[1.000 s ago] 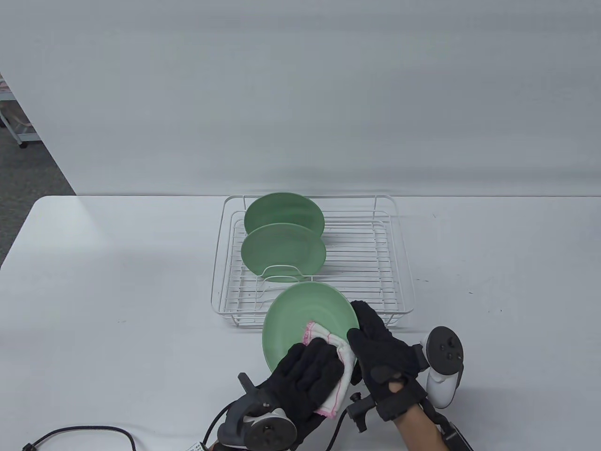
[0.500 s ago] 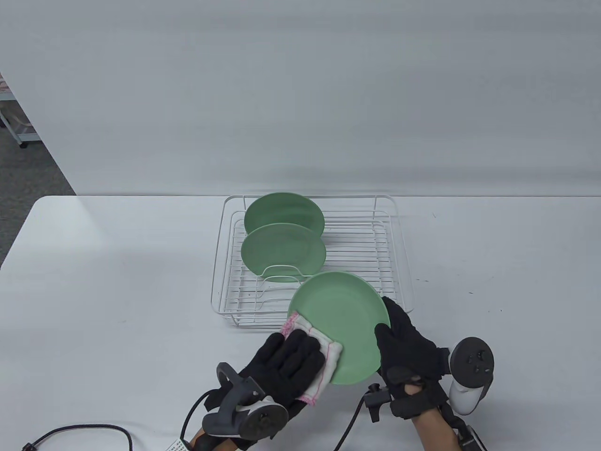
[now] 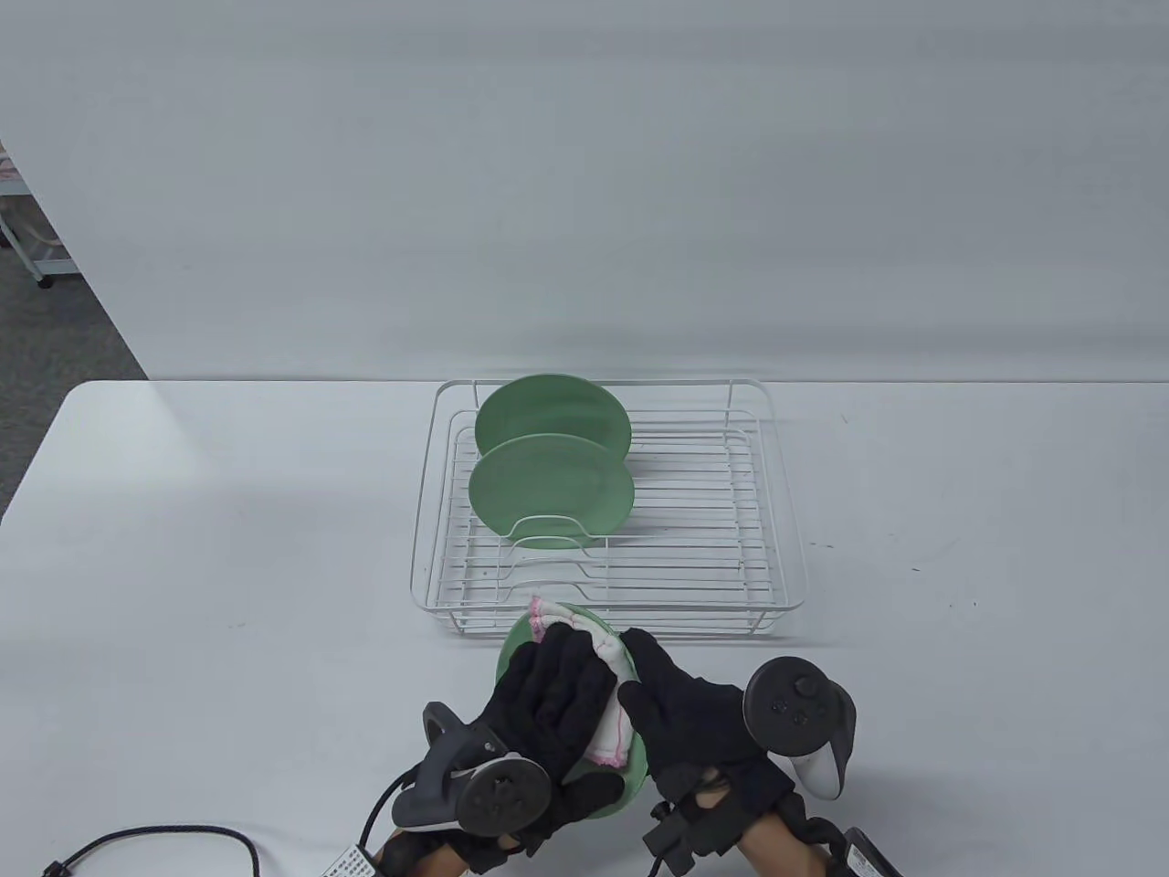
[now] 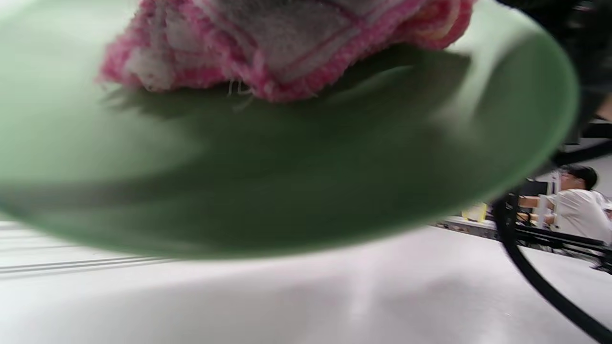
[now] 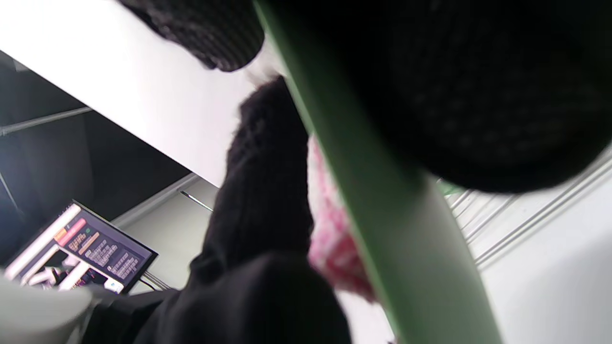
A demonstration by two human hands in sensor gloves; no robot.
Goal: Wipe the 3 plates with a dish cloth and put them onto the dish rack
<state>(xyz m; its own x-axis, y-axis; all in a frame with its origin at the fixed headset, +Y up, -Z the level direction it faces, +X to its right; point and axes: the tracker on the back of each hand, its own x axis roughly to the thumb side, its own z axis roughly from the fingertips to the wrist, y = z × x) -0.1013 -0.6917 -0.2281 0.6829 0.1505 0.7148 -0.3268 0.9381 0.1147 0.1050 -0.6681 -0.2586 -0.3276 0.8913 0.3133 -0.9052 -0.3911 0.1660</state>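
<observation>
Grip, left to right: the left hand (image 3: pixel 548 703) lies with fingers extended over a white dish cloth with pink stitched edging (image 3: pixel 598 685), pressing it flat against the face of a round pale-green plate (image 3: pixel 607 795); the right hand (image 3: pixel 680 708) clasps the opposite rim of that plate, thumb on the near face and fingers curled behind, as the right wrist view confirms. This third plate is held tilted above the front of the white tabletop (image 3: pixel 228 548), just in front of a white wire dish rack (image 3: pixel 785 512), well apart from nothing but the rack's near rail. Two matching green plates, the rear plate (image 3: pixel 552 416) and the front plate (image 3: pixel 548 489), already stand upright in the rack's left slots. The held plate appears stiff, light and smooth, probably plastic or melamine, so likely slippery under cloth pressure; a rim hold with thumb opposed to fingers suits it best, leaving the face free for wiping. The cloth is soft and bunches readily, so flat finger pressure should keep it spread. Racking calls for an edge-on descent into the next free slot.
</observation>
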